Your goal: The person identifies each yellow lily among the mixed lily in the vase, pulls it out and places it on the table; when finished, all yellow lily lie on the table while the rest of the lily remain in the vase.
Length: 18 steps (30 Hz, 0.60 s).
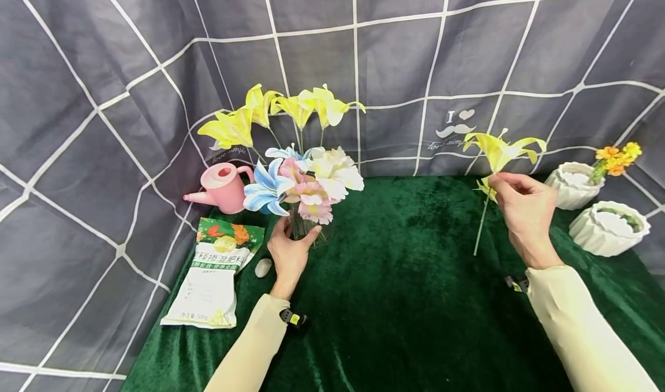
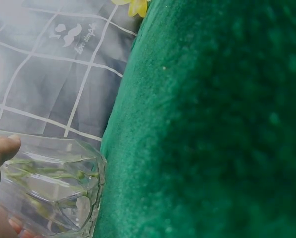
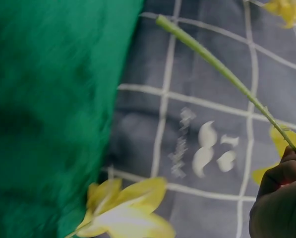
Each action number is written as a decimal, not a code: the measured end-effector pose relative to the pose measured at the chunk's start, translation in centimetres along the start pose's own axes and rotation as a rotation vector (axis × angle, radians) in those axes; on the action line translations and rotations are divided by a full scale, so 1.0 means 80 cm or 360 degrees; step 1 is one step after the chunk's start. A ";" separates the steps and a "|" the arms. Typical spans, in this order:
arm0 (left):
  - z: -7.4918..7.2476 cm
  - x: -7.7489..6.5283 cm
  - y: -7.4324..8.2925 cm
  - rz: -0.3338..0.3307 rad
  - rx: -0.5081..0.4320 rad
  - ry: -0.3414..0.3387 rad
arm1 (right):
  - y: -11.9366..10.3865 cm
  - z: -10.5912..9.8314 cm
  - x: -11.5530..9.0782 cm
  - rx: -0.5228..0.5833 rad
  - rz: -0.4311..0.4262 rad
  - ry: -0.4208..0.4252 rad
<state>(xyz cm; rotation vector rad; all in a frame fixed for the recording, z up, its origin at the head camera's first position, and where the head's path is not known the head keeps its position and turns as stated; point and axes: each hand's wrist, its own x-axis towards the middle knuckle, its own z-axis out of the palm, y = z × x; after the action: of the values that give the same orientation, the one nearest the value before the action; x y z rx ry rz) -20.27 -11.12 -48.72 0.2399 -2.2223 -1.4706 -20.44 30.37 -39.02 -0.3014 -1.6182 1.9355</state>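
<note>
My left hand (image 1: 291, 253) grips the clear glass vase (image 2: 63, 183) from its near side. Green stems show through its wall. Above its mouth spread a blue lily (image 1: 267, 187), a white flower (image 1: 335, 170), pink blossoms (image 1: 306, 190) and several yellow lilies (image 1: 296, 110) on taller stems. Well off to the right, my right hand (image 1: 527, 210) pinches a single yellow lily (image 1: 501, 149) just under its bloom. That lily's bare green stem (image 3: 217, 64) points downward, its cut end free. Another yellow bloom (image 3: 128, 208) appears at the lower edge of the right wrist view.
Left of the vase are a pink watering can (image 1: 223, 187), a fertilizer bag (image 1: 208, 276) and a pale stone (image 1: 263, 268). Two white ribbed pots (image 1: 608, 236) stand at the right, with small orange-yellow flowers (image 1: 618, 160) by the farther one. A grid-patterned curtain (image 1: 395, 57) backs the green cloth (image 1: 395, 299).
</note>
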 end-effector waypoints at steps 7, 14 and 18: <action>0.000 0.002 -0.002 -0.0003 0.0008 -0.0001 | 0.039 -0.019 0.023 -0.0642 0.0000 -0.0053; 0.000 0.002 -0.002 0.0018 0.0005 0.0012 | 0.080 -0.029 0.033 -0.1201 -0.0127 -0.0160; 0.000 0.000 -0.001 0.0018 0.0019 0.0012 | 0.095 -0.035 0.039 -0.1410 -0.0130 -0.0265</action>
<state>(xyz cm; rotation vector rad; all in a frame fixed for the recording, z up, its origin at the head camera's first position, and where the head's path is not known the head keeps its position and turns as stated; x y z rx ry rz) -20.31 -11.19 -48.81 0.2358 -2.2234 -1.4483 -23.66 33.81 -46.30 -0.4086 -2.4827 1.0955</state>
